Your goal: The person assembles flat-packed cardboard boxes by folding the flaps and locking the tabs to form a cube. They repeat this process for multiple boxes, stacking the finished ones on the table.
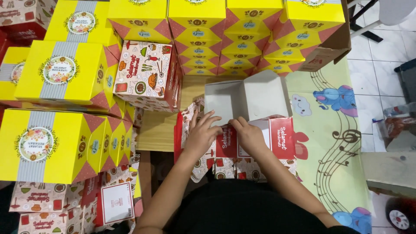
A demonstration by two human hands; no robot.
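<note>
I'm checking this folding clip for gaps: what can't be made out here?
Head view only:
- Unfolded red-and-white box: its middle lies under the left hand and right hand; its near edge is hidden by the person's dark top.
- Yellow boxes: stacks cut off by the top and left edges.

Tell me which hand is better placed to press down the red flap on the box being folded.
Right, probably. The right hand already has its fingertips on the red flap of the unfolded box. The left hand lies spread on the patterned side panel, holding it flat, farther from that flap.
</note>
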